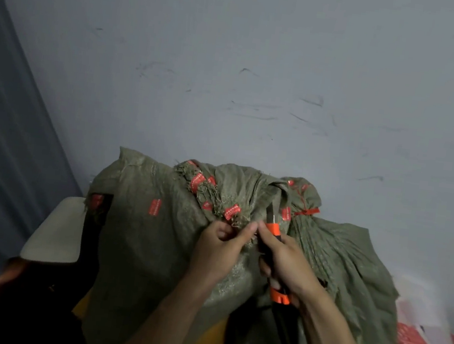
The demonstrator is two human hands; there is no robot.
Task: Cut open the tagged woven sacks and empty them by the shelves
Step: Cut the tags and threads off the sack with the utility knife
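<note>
A grey-green woven sack (155,237) stands in front of me against the wall, its gathered top stuck with several red tags (155,206). A second sack (343,260) leans beside it on the right, its neck tied with a red tie (307,211). My left hand (219,248) pinches the frayed edge of the sack's gathered top. My right hand (286,260) grips an orange and black utility knife (276,236), blade out and pointing up into the fold between the two bunched necks.
A scuffed grey wall (246,74) rises right behind the sacks. A beige padded object (55,233) lies at the left, by a dark grey panel (5,130). Red and white packets (423,336) are piled at the right on an orange surface.
</note>
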